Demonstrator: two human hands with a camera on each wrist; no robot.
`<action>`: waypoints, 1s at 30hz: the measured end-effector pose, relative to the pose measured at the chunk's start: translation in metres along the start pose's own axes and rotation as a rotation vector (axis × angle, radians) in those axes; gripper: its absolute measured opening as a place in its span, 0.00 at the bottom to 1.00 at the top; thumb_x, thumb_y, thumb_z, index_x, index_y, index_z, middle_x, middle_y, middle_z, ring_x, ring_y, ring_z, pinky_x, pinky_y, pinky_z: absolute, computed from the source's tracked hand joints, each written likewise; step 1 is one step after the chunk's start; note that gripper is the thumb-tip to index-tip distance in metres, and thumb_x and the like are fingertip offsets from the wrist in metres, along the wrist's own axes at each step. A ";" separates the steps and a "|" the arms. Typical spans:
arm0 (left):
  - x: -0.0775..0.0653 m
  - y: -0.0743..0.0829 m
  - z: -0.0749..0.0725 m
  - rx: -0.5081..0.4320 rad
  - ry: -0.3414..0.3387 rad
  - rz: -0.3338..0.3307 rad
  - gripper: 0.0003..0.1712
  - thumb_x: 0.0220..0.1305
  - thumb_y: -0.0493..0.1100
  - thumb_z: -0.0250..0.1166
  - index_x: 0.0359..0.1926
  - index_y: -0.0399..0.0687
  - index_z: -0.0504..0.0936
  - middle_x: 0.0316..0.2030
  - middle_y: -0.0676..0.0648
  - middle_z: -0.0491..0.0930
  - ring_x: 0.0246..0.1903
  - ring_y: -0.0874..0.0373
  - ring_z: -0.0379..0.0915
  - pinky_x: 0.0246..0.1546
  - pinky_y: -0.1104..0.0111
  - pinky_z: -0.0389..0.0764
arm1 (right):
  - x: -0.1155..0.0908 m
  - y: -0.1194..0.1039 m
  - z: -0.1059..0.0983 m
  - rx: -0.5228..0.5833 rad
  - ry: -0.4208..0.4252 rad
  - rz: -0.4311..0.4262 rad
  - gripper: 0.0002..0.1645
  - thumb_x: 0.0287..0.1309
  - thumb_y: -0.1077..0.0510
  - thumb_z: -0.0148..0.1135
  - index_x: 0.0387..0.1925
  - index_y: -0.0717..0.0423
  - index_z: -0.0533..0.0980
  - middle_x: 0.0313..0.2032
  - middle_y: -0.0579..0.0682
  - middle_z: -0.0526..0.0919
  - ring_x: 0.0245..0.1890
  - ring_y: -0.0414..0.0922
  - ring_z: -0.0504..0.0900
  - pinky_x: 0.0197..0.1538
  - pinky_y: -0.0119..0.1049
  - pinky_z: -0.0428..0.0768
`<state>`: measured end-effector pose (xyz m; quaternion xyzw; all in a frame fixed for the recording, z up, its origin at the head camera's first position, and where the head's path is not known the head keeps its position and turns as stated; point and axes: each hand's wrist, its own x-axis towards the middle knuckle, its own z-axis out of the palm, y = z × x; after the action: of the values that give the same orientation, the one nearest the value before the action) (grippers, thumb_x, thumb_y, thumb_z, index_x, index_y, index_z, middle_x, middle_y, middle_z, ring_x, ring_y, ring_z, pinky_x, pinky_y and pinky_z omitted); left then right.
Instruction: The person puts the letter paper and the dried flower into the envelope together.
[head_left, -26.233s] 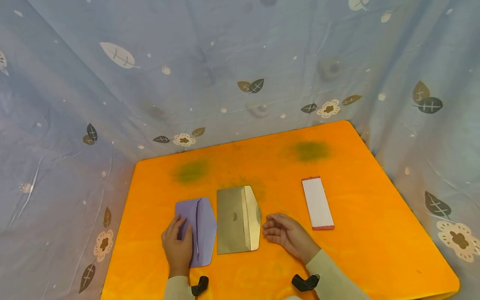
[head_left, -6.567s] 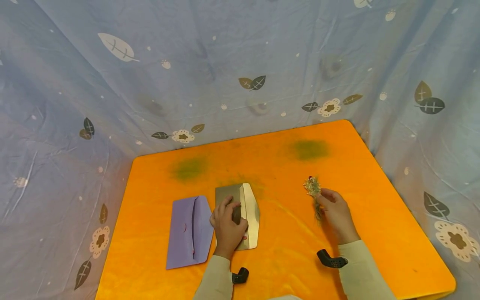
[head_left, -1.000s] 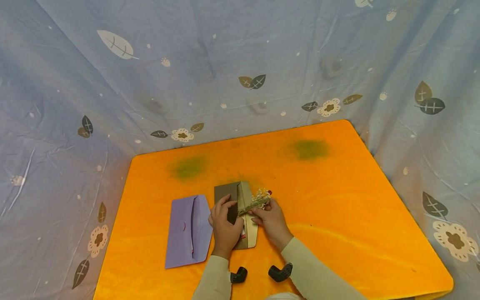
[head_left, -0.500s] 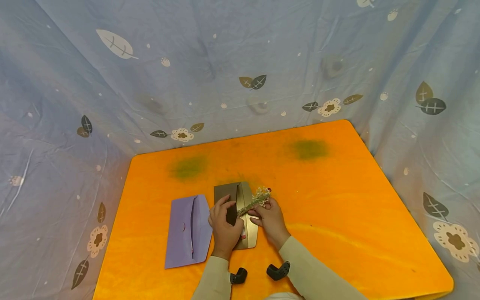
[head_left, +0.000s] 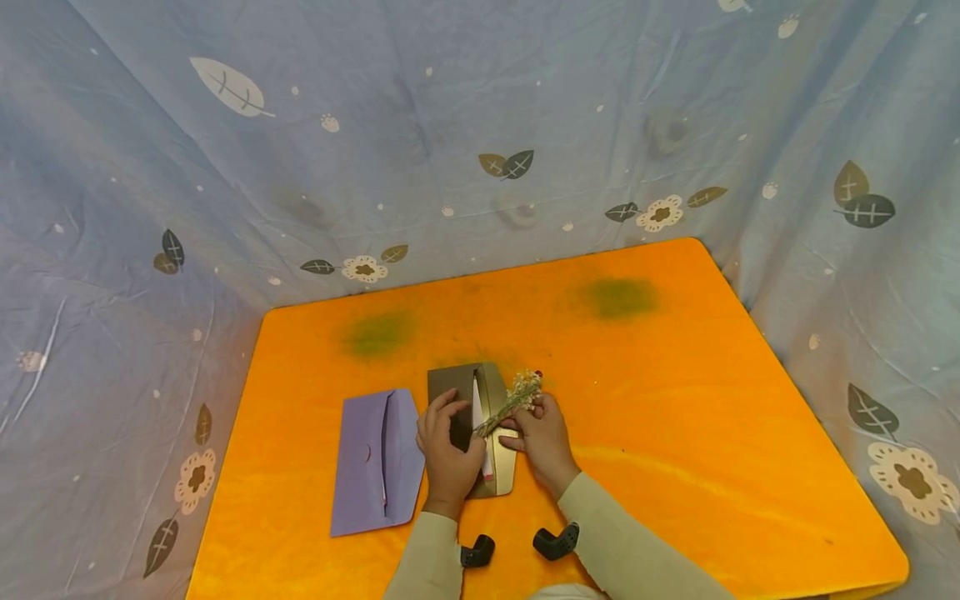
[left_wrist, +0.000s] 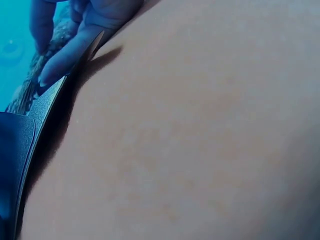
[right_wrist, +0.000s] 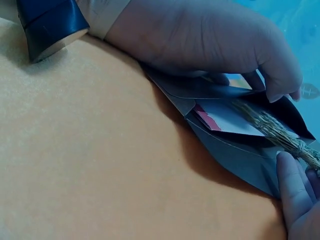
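My left hand (head_left: 450, 458) grips the gold-brown envelope (head_left: 452, 378) at its mouth, thumb at the edge, holding the pocket raised. Inside the gaping mouth lies a white card (right_wrist: 232, 119) with a reddish end strip. Between thumb and fingers my right hand (head_left: 549, 442) pinches a small bouquet of dried flowers (head_left: 523, 390), pale blossoms and one dark red bloom pointing away from me. Its tied stems (right_wrist: 272, 129) reach into the mouth, over the card, in the right wrist view. The envelope's flap lies unfolded to the right, beneath the bouquet and right fingers.
A purple envelope (head_left: 356, 479) lies just left of the gold-brown one, flap unfolded, with a thin edge showing in its slit. Orange cloth (head_left: 697, 400) covers the table, and a patterned curtain (head_left: 442, 108) hangs around its back and sides.
Over the last second, the envelope's mouth gapes wider, showing more card, and the stems shift slightly left. Earlier, the white card lay at the table's right; later the bouquet was held there.
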<state>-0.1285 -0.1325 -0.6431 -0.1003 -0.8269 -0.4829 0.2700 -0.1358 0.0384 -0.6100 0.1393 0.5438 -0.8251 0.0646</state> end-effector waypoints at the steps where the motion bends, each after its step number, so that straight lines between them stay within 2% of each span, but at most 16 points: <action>1: 0.000 0.000 0.000 -0.002 0.001 -0.001 0.29 0.51 0.31 0.67 0.57 0.45 0.84 0.70 0.40 0.76 0.64 0.39 0.65 0.59 0.36 0.53 | 0.000 0.000 0.000 0.001 0.000 0.001 0.11 0.80 0.68 0.54 0.49 0.62 0.59 0.48 0.66 0.75 0.44 0.55 0.90 0.40 0.46 0.90; 7: 0.000 -0.001 0.000 -0.009 0.006 -0.001 0.29 0.51 0.31 0.66 0.58 0.46 0.84 0.70 0.41 0.76 0.63 0.40 0.65 0.59 0.38 0.54 | 0.001 0.002 0.000 -0.016 0.012 0.000 0.11 0.81 0.67 0.55 0.53 0.63 0.62 0.50 0.66 0.75 0.42 0.53 0.90 0.38 0.45 0.90; 13: 0.001 0.000 0.000 -0.012 0.006 0.003 0.28 0.52 0.32 0.66 0.58 0.45 0.84 0.70 0.40 0.76 0.62 0.40 0.66 0.58 0.38 0.55 | 0.000 0.001 -0.001 -0.073 0.051 -0.030 0.13 0.82 0.64 0.57 0.56 0.65 0.63 0.50 0.66 0.73 0.43 0.56 0.90 0.35 0.45 0.89; 21: 0.002 0.000 0.001 -0.025 0.006 -0.006 0.29 0.51 0.31 0.65 0.58 0.44 0.84 0.70 0.41 0.76 0.62 0.41 0.65 0.57 0.39 0.54 | 0.000 -0.006 -0.006 -0.122 0.182 -0.122 0.14 0.83 0.62 0.55 0.58 0.64 0.62 0.50 0.65 0.72 0.44 0.59 0.88 0.34 0.45 0.89; 25: 0.002 -0.001 0.001 -0.025 0.011 -0.003 0.29 0.51 0.31 0.64 0.57 0.44 0.85 0.70 0.40 0.76 0.60 0.41 0.66 0.56 0.40 0.54 | 0.001 -0.010 -0.007 -0.182 0.226 -0.171 0.14 0.82 0.63 0.56 0.59 0.63 0.64 0.48 0.65 0.78 0.42 0.59 0.89 0.33 0.44 0.89; 30: 0.001 -0.001 0.001 -0.009 0.009 0.000 0.28 0.51 0.31 0.64 0.57 0.44 0.85 0.69 0.40 0.77 0.60 0.41 0.66 0.55 0.41 0.53 | 0.000 -0.012 -0.004 -0.250 0.180 -0.186 0.14 0.81 0.64 0.58 0.60 0.64 0.67 0.43 0.65 0.86 0.39 0.59 0.90 0.32 0.44 0.89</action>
<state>-0.1300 -0.1321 -0.6434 -0.0992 -0.8236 -0.4870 0.2735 -0.1386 0.0473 -0.6008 0.1524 0.6562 -0.7377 -0.0441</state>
